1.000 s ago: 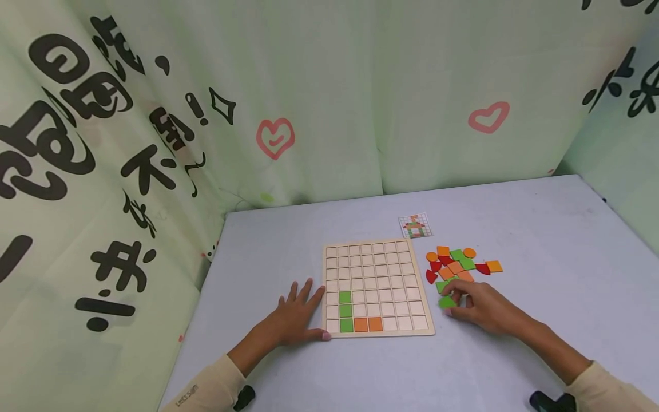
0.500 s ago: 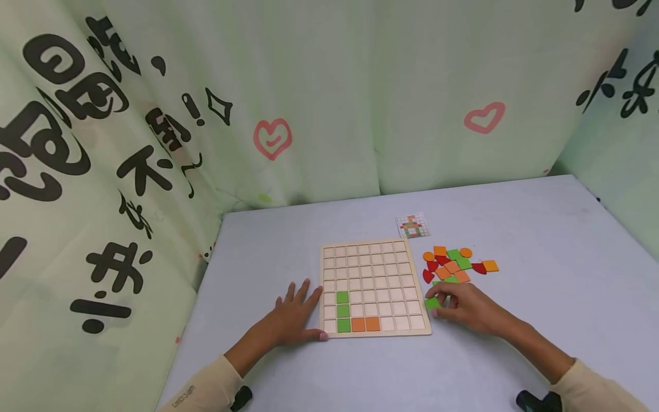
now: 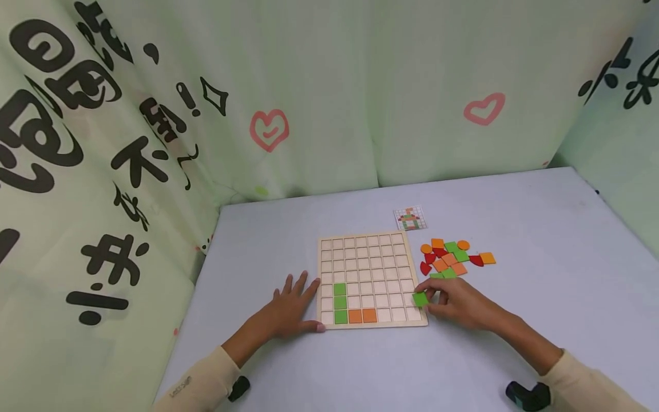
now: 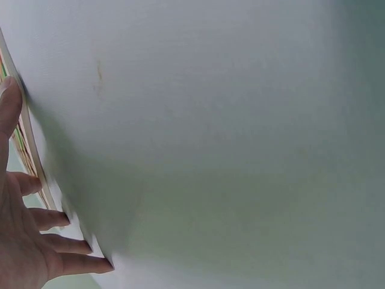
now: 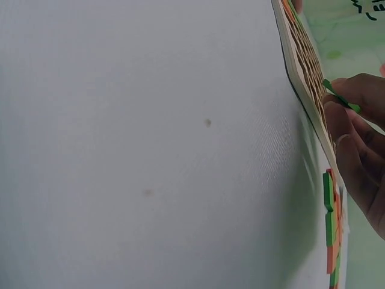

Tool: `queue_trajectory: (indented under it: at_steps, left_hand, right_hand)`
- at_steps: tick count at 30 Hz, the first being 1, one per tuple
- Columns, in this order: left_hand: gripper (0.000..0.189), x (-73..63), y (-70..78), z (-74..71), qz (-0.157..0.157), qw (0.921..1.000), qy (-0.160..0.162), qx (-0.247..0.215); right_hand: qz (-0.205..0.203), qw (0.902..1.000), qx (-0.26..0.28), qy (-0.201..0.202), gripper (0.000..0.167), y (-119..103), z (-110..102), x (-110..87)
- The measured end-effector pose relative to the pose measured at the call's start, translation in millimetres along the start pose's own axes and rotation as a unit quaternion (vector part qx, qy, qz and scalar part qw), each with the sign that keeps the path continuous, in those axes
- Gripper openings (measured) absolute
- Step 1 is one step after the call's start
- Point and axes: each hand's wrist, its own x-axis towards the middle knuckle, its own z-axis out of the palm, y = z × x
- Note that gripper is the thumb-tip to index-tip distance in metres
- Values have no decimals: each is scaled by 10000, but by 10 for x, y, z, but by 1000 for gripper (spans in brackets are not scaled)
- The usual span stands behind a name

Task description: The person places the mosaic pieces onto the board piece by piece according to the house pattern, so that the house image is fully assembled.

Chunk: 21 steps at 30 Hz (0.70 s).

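A wooden grid board (image 3: 373, 273) lies on the table. Green square tiles (image 3: 340, 303) fill three cells of one column near its left side, and two orange square tiles (image 3: 362, 316) sit in the bottom row. My left hand (image 3: 290, 309) spreads its fingers along the board's left edge, the thumb (image 4: 8, 105) at the lower corner. Between thumb and fingers my right hand (image 3: 458, 302) pinches a green square tile (image 3: 420, 298), held over the board's lower right edge. In the right wrist view the pinched tile (image 5: 340, 96) appears tilted, above the board's frame.
A loose pile of tiles (image 3: 449, 258), with green, orange and red squares, circles and rounded wedges, lies right of the board. A small picture card (image 3: 410, 218) with a coloured grid figure lies behind the board. Curtains (image 3: 309, 86) stand around the table (image 3: 515, 229).
My right hand has moved left with the green tile, from beside the pile to over the board's right edge. The left hand stays at the board. The head view has shifted slightly.
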Motion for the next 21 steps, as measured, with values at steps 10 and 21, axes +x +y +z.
queue_trajectory:
  at_steps: [10, 21]
  left_hand:
    - [104, 4, 7, -37, 38, 10000, 24, 11]
    - [103, -12, 28, -50, 83, 9999, 56, -3]
  right_hand:
    - [31, 9996, 213, -200, 36, -37, 41, 36]
    - [-11, 9987, 399, -314, 34, -132, 152, 79]
